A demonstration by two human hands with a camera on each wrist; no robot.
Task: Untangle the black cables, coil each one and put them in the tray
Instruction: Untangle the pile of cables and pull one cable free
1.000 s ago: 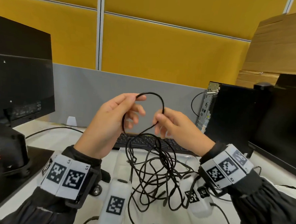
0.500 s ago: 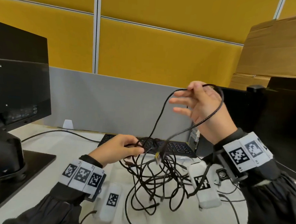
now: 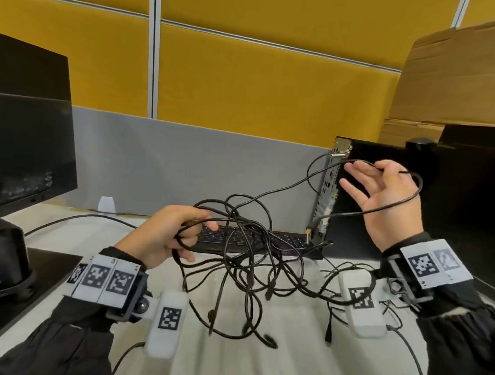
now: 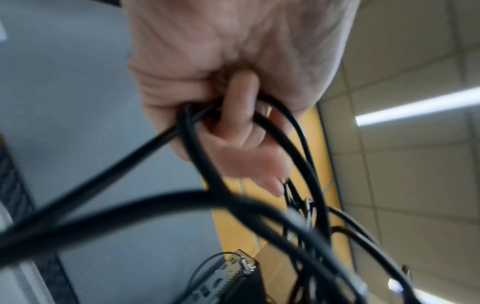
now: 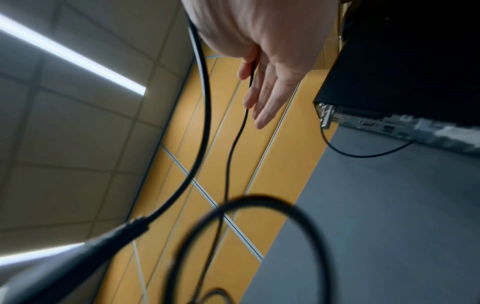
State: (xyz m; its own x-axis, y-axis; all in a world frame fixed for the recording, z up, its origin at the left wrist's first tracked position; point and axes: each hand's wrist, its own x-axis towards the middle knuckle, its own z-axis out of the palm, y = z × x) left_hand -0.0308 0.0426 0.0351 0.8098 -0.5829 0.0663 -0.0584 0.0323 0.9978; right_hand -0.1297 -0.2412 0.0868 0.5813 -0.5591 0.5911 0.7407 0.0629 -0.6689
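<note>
a person's left hand [image 3: 165, 234] grips several strands of the black cables [image 3: 247, 262] in curled fingers [image 4: 239, 107] above the table [image 3: 64, 228], the bundle held clear of the surface while loose ends dangle toward a white cloth [image 3: 258, 362] below. the right hand [image 3: 384, 201] is raised higher and off to the right, fingers mostly straight and spread, with one cable loop [image 3: 408, 191] draped over it and running between thumb and forefinger; from the right wrist view the strand [image 5: 249, 82] lies along the fingers, pinched lightly near the thumb. that cable leads down and left from the raised hand into the knot held by the left hand, and its plug end [image 3: 308, 231] hangs beneath the right hand. both wrists carry marker-tagged bands with white camera housings. behind the tangle a black keyboard [image 3: 231, 238] lies on the table, with a small desktop computer [image 3: 338, 193] standing just right of it. a dark monitor [image 3: 25, 150] stands at left, another [image 3: 477, 201] at right. a grey and yellow partition [image 3: 246, 100] closes the back, cardboard [image 3: 464, 79] leaning at upper right.
</note>
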